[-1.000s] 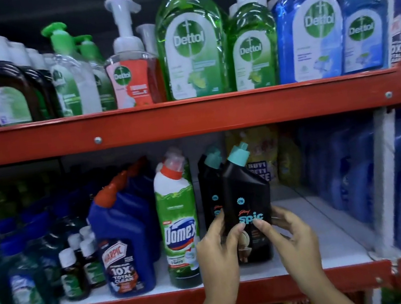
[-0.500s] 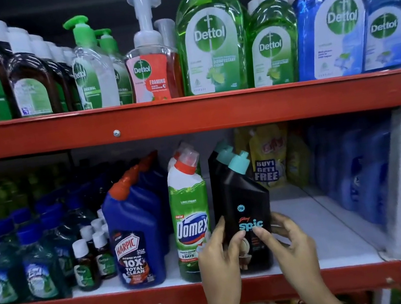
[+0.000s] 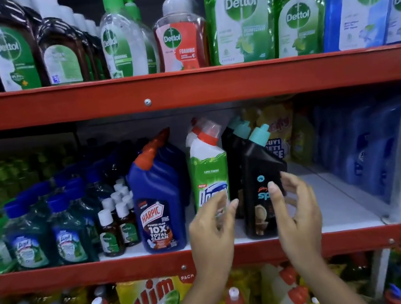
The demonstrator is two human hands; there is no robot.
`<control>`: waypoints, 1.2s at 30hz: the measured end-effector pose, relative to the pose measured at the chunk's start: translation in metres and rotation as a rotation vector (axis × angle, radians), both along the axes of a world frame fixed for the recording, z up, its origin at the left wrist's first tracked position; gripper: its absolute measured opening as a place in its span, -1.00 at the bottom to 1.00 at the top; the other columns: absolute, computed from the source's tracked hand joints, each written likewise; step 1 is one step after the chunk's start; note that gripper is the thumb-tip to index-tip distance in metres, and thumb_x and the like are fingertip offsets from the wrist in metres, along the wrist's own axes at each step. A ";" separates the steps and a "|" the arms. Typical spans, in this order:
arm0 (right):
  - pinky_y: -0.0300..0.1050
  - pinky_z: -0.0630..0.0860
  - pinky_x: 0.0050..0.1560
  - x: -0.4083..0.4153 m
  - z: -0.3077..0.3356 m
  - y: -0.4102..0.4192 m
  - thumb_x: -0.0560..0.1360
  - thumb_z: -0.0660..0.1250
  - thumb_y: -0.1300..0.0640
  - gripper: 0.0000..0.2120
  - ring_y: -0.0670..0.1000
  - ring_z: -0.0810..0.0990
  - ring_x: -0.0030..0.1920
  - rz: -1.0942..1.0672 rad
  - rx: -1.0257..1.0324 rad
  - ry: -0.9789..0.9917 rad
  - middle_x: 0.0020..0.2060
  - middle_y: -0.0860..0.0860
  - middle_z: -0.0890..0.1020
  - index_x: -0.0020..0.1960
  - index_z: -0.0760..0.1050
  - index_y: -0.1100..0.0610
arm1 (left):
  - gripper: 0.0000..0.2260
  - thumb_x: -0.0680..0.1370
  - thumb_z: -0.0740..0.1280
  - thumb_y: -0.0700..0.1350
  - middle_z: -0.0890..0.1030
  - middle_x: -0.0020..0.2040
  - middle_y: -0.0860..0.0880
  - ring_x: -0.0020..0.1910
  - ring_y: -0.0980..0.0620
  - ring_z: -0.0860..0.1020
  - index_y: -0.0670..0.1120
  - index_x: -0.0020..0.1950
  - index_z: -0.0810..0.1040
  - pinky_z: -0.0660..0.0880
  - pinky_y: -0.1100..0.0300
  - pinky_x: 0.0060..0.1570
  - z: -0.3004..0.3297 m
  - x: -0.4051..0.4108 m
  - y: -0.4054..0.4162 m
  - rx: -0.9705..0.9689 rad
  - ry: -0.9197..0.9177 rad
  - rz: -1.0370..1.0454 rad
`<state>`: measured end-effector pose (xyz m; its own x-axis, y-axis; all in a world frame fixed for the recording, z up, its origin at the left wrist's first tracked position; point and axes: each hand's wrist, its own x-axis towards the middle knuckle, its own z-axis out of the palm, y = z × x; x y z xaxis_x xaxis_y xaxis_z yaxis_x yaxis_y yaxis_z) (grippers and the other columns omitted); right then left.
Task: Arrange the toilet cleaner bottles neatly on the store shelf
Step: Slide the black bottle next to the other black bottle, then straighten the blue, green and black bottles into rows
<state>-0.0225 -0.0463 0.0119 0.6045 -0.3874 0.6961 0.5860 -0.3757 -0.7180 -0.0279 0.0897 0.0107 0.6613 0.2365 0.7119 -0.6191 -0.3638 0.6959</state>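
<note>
On the middle shelf a black toilet cleaner bottle with a teal cap stands upright near the front edge, another black one behind it. A green-and-white Domex bottle stands to its left, and a blue Harpic bottle further left. My left hand hovers in front of the Domex bottle, fingers spread, holding nothing. My right hand is open just right of the black bottle; its thumb lies in front of the label, and I cannot tell if it touches.
Dettol bottles fill the upper shelf. Small green and brown bottles crowd the middle shelf's left side, blue refill packs its right. Bare white shelf lies between the black bottle and the packs. Vim pouches sit below.
Both hands have let go of the black bottle and drawn back, fingers spread. The bottle stays standing on the shelf. The camera has moved closer and to the left.
</note>
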 end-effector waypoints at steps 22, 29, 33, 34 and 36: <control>0.06 0.61 0.12 0.025 -0.032 0.149 0.51 0.31 -0.17 -0.48 -0.04 0.65 0.16 0.239 -0.294 0.264 0.19 -0.03 0.65 0.40 0.34 -0.01 | -0.49 0.49 0.43 0.03 0.54 0.26 0.04 0.19 0.16 0.52 0.02 0.40 0.36 0.56 0.09 0.14 -0.035 0.016 0.144 0.007 0.146 0.156; 0.02 0.63 0.10 0.029 -0.029 0.151 0.51 0.41 -0.01 -0.56 -0.05 0.65 0.13 0.248 -0.286 0.282 0.16 -0.02 0.64 0.32 0.37 0.04 | -0.50 0.50 0.43 -0.05 0.55 0.26 -0.01 0.18 0.15 0.52 -0.03 0.40 0.37 0.58 0.11 0.13 -0.037 0.020 0.149 0.031 0.136 0.144; 0.02 0.64 0.10 0.032 -0.030 0.154 0.52 0.39 -0.02 -0.57 -0.03 0.64 0.13 0.236 -0.313 0.282 0.18 0.00 0.64 0.32 0.35 0.04 | -0.50 0.50 0.42 -0.06 0.53 0.26 -0.02 0.21 0.10 0.52 -0.04 0.40 0.36 0.59 -0.01 0.14 -0.037 0.023 0.151 0.044 0.143 0.155; 0.02 0.63 0.10 0.032 -0.029 0.155 0.52 0.39 -0.02 -0.56 -0.03 0.64 0.14 0.230 -0.318 0.284 0.18 0.00 0.63 0.33 0.35 0.04 | -0.51 0.50 0.41 -0.05 0.53 0.26 -0.02 0.21 0.10 0.52 -0.04 0.40 0.36 0.59 -0.02 0.14 -0.037 0.023 0.151 0.047 0.144 0.155; 0.02 0.63 0.11 0.032 -0.030 0.155 0.53 0.38 -0.03 -0.55 -0.02 0.63 0.15 0.227 -0.321 0.285 0.19 0.01 0.63 0.34 0.34 0.05 | -0.51 0.50 0.41 -0.04 0.53 0.25 -0.01 0.20 0.10 0.52 -0.04 0.40 0.36 0.59 -0.02 0.14 -0.036 0.022 0.151 0.046 0.144 0.155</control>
<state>0.0093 0.1087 -0.0179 0.8326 -0.0164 0.5536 0.4759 -0.4902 -0.7303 -0.0060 0.2403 -0.0251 0.7153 0.3130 0.6249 -0.4486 -0.4799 0.7539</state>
